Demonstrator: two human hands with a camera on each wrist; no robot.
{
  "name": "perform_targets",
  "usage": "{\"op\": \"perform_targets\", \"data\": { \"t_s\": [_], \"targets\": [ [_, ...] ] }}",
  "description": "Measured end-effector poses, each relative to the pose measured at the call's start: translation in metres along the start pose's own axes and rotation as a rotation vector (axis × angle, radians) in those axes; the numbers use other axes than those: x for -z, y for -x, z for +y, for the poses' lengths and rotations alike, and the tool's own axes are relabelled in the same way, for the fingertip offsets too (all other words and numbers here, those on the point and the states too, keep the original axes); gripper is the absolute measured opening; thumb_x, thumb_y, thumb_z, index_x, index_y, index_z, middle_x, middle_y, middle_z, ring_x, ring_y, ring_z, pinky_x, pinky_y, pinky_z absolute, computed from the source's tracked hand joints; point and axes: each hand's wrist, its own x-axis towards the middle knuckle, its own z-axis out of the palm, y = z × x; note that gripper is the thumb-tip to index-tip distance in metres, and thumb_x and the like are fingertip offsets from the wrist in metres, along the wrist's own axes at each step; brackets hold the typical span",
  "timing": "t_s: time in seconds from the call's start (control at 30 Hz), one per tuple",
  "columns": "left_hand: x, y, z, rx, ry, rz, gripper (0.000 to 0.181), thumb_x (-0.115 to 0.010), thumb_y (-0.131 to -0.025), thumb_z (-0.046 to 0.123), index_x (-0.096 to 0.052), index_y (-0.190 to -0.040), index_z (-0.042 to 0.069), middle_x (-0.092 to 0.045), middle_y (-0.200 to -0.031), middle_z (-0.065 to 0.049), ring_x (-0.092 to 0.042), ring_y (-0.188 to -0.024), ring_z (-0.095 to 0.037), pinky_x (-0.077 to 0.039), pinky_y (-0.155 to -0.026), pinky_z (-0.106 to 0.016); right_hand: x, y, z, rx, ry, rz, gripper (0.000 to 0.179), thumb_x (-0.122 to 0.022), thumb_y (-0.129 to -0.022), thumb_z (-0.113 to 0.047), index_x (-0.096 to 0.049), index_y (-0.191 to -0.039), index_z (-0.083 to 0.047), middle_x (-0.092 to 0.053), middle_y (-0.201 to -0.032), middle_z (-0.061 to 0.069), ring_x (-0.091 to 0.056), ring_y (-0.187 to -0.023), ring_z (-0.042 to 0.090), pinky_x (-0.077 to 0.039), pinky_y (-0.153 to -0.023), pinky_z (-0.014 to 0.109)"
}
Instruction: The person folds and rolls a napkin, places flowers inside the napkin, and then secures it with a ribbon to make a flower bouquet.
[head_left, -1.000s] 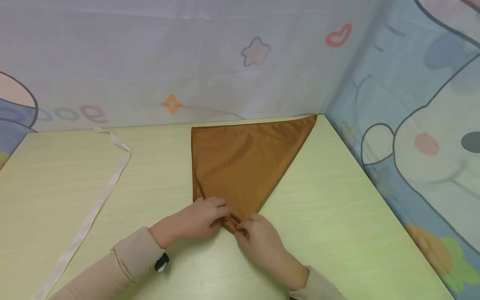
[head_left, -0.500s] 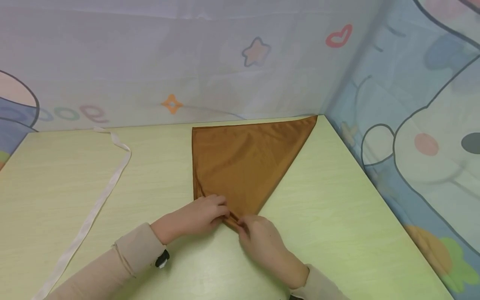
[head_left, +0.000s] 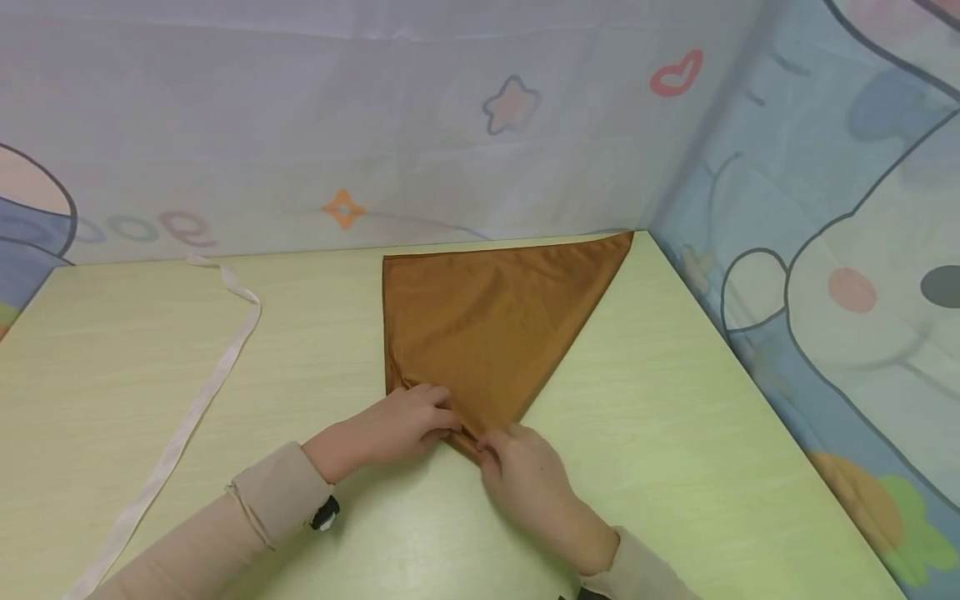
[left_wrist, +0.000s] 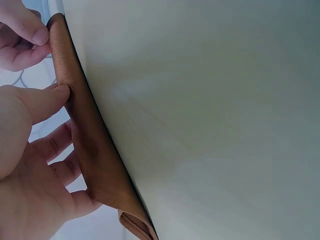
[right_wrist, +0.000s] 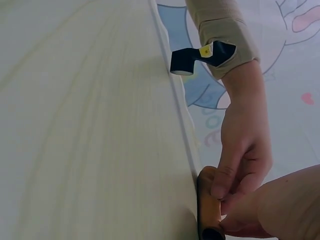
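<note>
A brown cloth [head_left: 487, 333] lies folded on the table, one point reaching to the far right. Its near edge is rolled into a narrow strip, seen as a brown roll [left_wrist: 90, 135] in the left wrist view. My left hand [head_left: 397, 425] holds this roll, thumb on the near side and fingers spread over the top. Close on its right, my right hand [head_left: 532, 479] pinches the roll near its right end, thumb against the cloth. In the right wrist view, the roll's end [right_wrist: 210, 232] shows beside both hands. My right fingertips are partly hidden.
A long white ribbon [head_left: 198, 408] lies loosely along the left of the pale wooden table [head_left: 720, 467]. A printed curtain [head_left: 405, 108] stands behind the table, and another printed sheet [head_left: 840, 242] borders the right edge.
Both hands have moved slightly forward, with the rolled near edge of the cloth under them. The right hand's fingers have closed more on the roll. The ribbon stays put.
</note>
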Motion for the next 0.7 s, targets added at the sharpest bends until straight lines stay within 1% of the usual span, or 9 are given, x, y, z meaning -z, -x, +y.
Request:
{"op": "perform_targets", "data": {
  "t_s": [0.13,0.2,0.3,0.37,0.57,0.63,0.7],
  "targets": [
    [-0.0013,-0.0022,-0.0002,0.022,0.005,-0.003,0.007,-0.064,-0.092,0.011,-0.060,-0.097,0.013,-0.053,-0.092,0.001,-0.055,-0.078,-0.016,-0.042,-0.060,-0.025,-0.0007,0.0002,0.0012,0.015,0.024,0.013,0.004,-0.072,-0.079,-0.008,-0.071,-0.083,-0.007,-0.055,-0.074,0.001,-0.052,-0.063,0.012,-0.040,-0.054,0.023],
    [-0.0012,-0.0029,0.0002,0.023,0.004,-0.003,0.007,-0.064,-0.092,0.011,-0.058,-0.095,0.012,-0.050,-0.091,0.001,-0.053,-0.075,-0.015,-0.041,-0.059,-0.024,-0.0012,0.0000,0.0019,0.025,0.025,0.018,0.007,-0.074,-0.078,-0.010,-0.070,-0.083,-0.007,-0.053,-0.073,-0.001,-0.049,-0.062,0.011,-0.039,-0.053,0.022],
    [-0.0003,-0.0035,0.0010,0.022,-0.001,-0.005,0.004,-0.064,-0.091,0.010,-0.062,-0.094,0.013,-0.050,-0.091,0.001,-0.052,-0.074,-0.014,-0.041,-0.058,-0.023,-0.0016,-0.0004,0.0026,0.018,0.015,0.007,0.011,-0.078,-0.076,-0.011,-0.069,-0.083,-0.007,-0.051,-0.072,-0.002,-0.047,-0.062,0.010,-0.038,-0.054,0.021],
    [0.0004,-0.0039,0.0013,0.023,-0.003,-0.007,0.004,-0.065,-0.090,0.009,-0.064,-0.093,0.012,-0.050,-0.090,0.000,-0.052,-0.074,-0.015,-0.042,-0.059,-0.024,-0.0015,-0.0003,0.0028,0.012,0.011,0.000,0.012,-0.078,-0.076,-0.011,-0.069,-0.083,-0.007,-0.052,-0.073,-0.002,-0.048,-0.064,0.011,-0.039,-0.055,0.022],
    [0.0005,-0.0048,0.0006,0.041,0.000,-0.044,0.013,-0.068,-0.082,0.005,-0.064,-0.092,0.013,-0.050,-0.089,0.001,-0.054,-0.079,-0.018,-0.043,-0.060,-0.027,-0.0027,-0.0007,0.0038,0.002,0.019,-0.004,0.009,-0.076,-0.077,-0.010,-0.070,-0.083,-0.007,-0.058,-0.075,0.000,-0.053,-0.067,0.013,-0.042,-0.056,0.024],
    [0.0004,-0.0056,0.0005,0.049,-0.014,-0.057,0.014,-0.069,-0.081,0.005,-0.064,-0.091,0.013,-0.050,-0.089,0.002,-0.055,-0.080,-0.018,-0.042,-0.060,-0.028,-0.0028,-0.0009,0.0040,0.000,0.020,-0.002,0.008,-0.076,-0.077,-0.009,-0.070,-0.082,-0.006,-0.059,-0.075,0.000,-0.053,-0.067,0.013,-0.041,-0.055,0.024],
    [0.0003,-0.0064,0.0005,0.044,-0.042,-0.056,0.013,-0.069,-0.081,0.005,-0.064,-0.090,0.014,-0.051,-0.088,0.002,-0.056,-0.081,-0.019,-0.043,-0.063,-0.031,-0.0026,-0.0011,0.0041,-0.001,0.020,0.000,0.007,-0.075,-0.077,-0.009,-0.071,-0.082,-0.006,-0.059,-0.074,0.001,-0.053,-0.067,0.013,-0.041,-0.054,0.023]
  ]
}}
